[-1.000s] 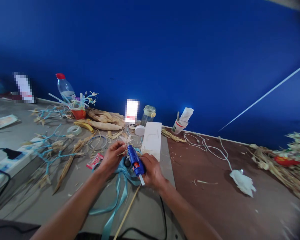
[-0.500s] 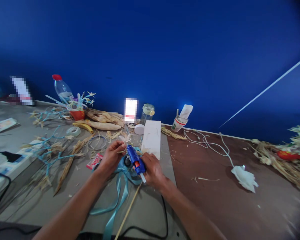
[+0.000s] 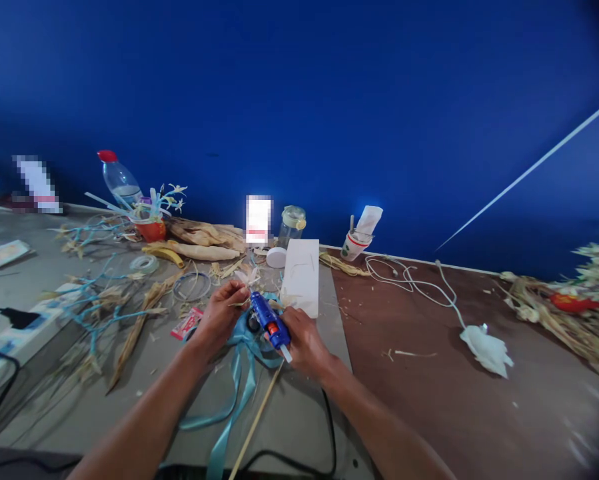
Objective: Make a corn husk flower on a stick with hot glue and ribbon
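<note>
My right hand (image 3: 303,339) is closed round a blue hot glue gun (image 3: 264,313), with a whitish glue stick (image 3: 286,353) poking out of its rear end. The gun's front end points toward my left hand (image 3: 225,308), whose fingers are pinched on a small pale flower (image 3: 248,275) of dried husk. Beneath both hands lies a light blue ribbon bow (image 3: 244,340) with long tails trailing to the table's front edge. A thin wooden stick (image 3: 256,423) runs from under the gun toward me. The gun's nozzle tip is hard to make out.
Blue-wrapped branches (image 3: 96,317) and a white power strip (image 3: 26,333) are at the left. Dried husks (image 3: 204,237), a red cup (image 3: 150,230) and a bottle (image 3: 120,180) stand behind. White card (image 3: 302,273) lies beyond my right hand; a white cable (image 3: 414,283) curls at the right.
The view has shifted slightly, moving the background a little left. Both hands keep nearly the same pose, the glue gun still beside the small flower.
</note>
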A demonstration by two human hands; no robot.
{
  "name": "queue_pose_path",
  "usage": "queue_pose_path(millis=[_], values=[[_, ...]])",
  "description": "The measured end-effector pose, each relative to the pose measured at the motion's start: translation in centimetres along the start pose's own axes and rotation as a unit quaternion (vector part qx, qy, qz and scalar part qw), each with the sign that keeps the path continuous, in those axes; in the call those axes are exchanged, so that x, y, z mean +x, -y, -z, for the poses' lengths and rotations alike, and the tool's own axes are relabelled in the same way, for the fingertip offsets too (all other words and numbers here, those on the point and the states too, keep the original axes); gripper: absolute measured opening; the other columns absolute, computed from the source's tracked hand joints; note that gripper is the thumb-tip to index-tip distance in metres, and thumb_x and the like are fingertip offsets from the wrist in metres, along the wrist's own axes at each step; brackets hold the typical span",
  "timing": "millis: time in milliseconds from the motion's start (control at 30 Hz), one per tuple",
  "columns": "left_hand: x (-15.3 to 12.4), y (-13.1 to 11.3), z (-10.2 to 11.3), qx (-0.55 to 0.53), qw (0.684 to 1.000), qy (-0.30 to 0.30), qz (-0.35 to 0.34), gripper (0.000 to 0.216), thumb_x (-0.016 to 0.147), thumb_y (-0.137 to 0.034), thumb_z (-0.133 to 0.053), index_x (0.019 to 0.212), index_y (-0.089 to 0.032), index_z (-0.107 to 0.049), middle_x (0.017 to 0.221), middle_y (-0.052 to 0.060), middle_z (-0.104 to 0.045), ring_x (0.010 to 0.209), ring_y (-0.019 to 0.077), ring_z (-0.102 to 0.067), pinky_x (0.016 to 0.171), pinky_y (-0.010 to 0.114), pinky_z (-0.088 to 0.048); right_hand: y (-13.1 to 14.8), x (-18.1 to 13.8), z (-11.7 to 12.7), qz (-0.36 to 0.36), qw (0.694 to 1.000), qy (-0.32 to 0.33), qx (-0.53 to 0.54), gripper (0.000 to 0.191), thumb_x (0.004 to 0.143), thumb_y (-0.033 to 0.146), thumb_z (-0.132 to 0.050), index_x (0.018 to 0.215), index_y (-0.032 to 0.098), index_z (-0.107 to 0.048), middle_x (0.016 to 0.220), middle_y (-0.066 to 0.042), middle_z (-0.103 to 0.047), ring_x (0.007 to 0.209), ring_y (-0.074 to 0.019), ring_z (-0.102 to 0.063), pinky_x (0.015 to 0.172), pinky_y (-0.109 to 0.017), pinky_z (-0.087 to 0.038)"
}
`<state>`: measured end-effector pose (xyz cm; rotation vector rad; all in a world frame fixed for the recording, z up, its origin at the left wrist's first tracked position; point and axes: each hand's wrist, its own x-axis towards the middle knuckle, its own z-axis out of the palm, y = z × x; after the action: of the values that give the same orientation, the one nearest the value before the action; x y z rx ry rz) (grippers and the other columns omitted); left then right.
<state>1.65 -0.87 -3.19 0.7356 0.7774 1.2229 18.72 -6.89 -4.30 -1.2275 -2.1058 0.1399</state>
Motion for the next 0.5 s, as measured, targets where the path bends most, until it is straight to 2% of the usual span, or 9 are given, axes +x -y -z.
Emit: queue_pose_path(millis=[200,500], values=[[0.19,0.24,0.30,-0.002,1.000,0.019,-0.006,0.021,0.062,-0.021,-0.075,0.070,-0.015,-0.057,0.056,-0.005,-0.049,0.049,0.0047,-0.042,0.049,0.016,-0.034,0.07,0.15,0.25,0.007,1.000,-0.011,0.025,0.011,0.080,0.027,-0.052,0.074,0.020,-0.047,0.069,-0.001,-0.050,0.065,-0.0157,-0.045,0.061,-0.027,-0.035],[0.36,0.50,0.65,-0.007,1.000,0.010,0.005,0.019,0.062,-0.019,-0.075,0.071,-0.015,-0.058,0.058,-0.005,-0.051,0.049,0.0039,-0.043,0.048,0.015,-0.035,-0.28,-0.14,-0.06,0.008,1.000,-0.005,0.011,0.014,0.080,0.029,-0.052,0.072,0.019,-0.046,0.067,-0.001,-0.051,0.062,-0.0150,-0.044,0.059,-0.027,-0.033]])
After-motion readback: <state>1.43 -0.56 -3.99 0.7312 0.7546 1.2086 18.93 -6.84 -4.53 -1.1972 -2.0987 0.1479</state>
